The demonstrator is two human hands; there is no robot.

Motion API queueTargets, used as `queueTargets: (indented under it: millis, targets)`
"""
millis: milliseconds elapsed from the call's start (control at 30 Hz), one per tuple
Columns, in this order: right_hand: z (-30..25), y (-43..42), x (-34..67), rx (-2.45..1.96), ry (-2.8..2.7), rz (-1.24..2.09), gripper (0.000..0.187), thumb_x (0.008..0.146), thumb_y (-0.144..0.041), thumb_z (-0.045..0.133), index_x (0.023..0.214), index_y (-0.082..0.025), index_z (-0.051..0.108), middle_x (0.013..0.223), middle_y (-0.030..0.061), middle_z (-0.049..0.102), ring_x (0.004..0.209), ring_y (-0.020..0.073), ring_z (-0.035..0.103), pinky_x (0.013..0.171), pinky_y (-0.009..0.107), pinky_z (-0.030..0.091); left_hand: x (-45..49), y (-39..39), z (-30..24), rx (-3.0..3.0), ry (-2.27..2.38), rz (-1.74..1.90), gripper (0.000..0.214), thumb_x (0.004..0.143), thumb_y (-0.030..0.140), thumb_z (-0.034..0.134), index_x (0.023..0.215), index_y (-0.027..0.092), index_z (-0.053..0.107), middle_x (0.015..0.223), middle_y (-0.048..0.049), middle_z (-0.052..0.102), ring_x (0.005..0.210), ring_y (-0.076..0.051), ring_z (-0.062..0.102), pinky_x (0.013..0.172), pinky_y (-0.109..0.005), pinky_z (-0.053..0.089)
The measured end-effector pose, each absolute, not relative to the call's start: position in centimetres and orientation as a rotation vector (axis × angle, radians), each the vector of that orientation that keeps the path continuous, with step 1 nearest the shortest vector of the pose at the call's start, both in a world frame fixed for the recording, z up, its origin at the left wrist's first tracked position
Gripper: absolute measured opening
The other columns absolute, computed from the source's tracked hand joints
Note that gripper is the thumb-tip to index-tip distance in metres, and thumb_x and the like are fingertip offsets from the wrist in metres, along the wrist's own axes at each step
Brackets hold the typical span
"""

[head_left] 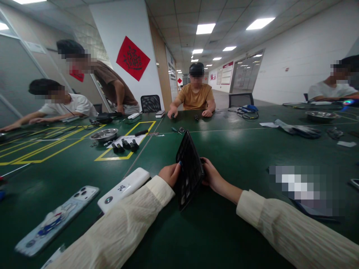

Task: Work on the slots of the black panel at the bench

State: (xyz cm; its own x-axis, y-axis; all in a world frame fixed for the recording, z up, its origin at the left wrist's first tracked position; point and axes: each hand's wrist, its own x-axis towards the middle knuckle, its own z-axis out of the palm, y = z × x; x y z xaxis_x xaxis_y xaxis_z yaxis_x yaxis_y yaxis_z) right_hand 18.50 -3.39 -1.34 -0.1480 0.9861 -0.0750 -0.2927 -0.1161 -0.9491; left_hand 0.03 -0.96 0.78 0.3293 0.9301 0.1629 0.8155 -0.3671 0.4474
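Observation:
A flat black rectangular case [188, 173] with a raised rim and a grid of shallow recesses stands tilted on edge in front of me, above the green table. My left hand [171, 175] is closed on its left edge, with the thumb lying over the recessed face. From the other side, my right hand [211, 173] grips near the right edge; its fingertips are partly hidden behind the case. A white power bank [123, 189] lies beside my left forearm. Farther left is a phone in a light blue patterned case [57, 220].
On the green table [157, 231], several black fittings [125, 145] sit near a metal bowl [104, 135] and yellow tape [114, 158]. Gloves [297, 129] and another metal bowl [321, 116] lie right. A person [195, 95] sits opposite; others are at both sides.

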Motion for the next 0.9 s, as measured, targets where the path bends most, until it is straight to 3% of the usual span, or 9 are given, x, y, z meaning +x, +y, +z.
queueTargets:
  millis: [167, 400, 700, 900]
  targets:
    - [-1.27, -3.46, 18.57, -0.95, -1.024, 1.518, 0.035, 0.074, -0.032, 0.041, 0.108, -0.026, 0.037, 0.056, -0.0071, 0.044, 0.037, 0.0077, 0.042, 0.031, 0.016, 0.024, -0.02, -1.01, 0.78, 2.387, 1.558, 0.53, 0.037, 0.085, 0.034, 0.025, 0.079, 0.017, 0.057, 0.069, -0.005, 0.059, 0.068, -0.018, 0.056, 0.059, -0.026, 0.034]
    - [-1.24, -3.47, 18.56, -0.985, -1.033, 1.506, 0.033, 0.075, -0.034, 0.041, 0.107, -0.026, 0.038, 0.056, -0.0071, 0.045, 0.038, 0.008, 0.043, 0.032, 0.016, 0.026, 0.13, -0.95, 0.78, 2.278, 1.587, 0.533, 0.055, 0.085, 0.046, 0.016, 0.055, 0.016, 0.052, 0.048, -0.0014, 0.043, 0.05, -0.014, 0.043, 0.05, -0.026, 0.025]
    - [-1.06, -3.52, 18.58, -0.988, -1.019, 1.526, 0.032, 0.075, -0.032, 0.041, 0.107, -0.027, 0.039, 0.06, -0.0059, 0.047, 0.039, 0.0081, 0.045, 0.032, 0.017, 0.029, 0.22, -1.39, 1.12, 2.337, 1.624, 0.47, 0.045, 0.085, 0.035, 0.024, 0.058, 0.015, 0.054, 0.053, -0.0028, 0.049, 0.054, -0.014, 0.046, 0.052, -0.026, 0.025]
    - [-1.24, -3.49, 18.6, -0.981, -1.026, 1.514, 0.031, 0.075, -0.034, 0.042, 0.106, -0.027, 0.039, 0.061, -0.0055, 0.047, 0.041, 0.0083, 0.046, 0.032, 0.016, 0.03, 0.3, -1.2, 0.89, 2.28, 1.679, 0.428, 0.055, 0.086, 0.043, 0.017, 0.049, 0.016, 0.048, 0.046, -0.0015, 0.04, 0.048, -0.013, 0.042, 0.049, -0.026, 0.022]
